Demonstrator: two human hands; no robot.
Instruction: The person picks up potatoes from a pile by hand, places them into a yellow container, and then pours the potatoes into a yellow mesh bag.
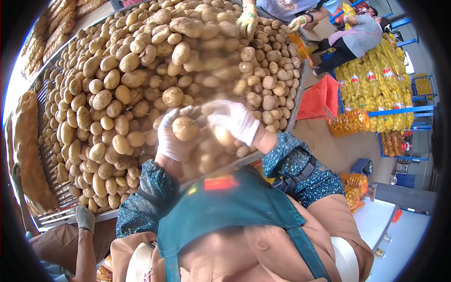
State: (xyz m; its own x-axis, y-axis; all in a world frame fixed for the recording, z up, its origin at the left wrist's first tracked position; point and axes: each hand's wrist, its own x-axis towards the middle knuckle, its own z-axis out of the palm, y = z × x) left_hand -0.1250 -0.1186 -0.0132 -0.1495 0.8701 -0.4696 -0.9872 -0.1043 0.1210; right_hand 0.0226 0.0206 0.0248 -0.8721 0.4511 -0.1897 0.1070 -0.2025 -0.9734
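Note:
A large heap of potatoes (112, 105) covers the sorting table. My left hand (176, 136), in a pale glove, holds a round potato (185, 128) in its palm, fingers curled around it. Just to the right, my right hand (232, 120), also gloved, is over the near side of the heap and smeared by motion. A blurred potato (223, 136) shows just below its fingers; whether the hand touches it I cannot tell.
Across the table a co-worker's gloved hands (247, 21) are at the heap. Another co-worker's gloved hand (85, 218) rests at the lower-left table edge. At right are a red bin (318, 99), yellow net sacks (376, 75) and a person (357, 37) bending.

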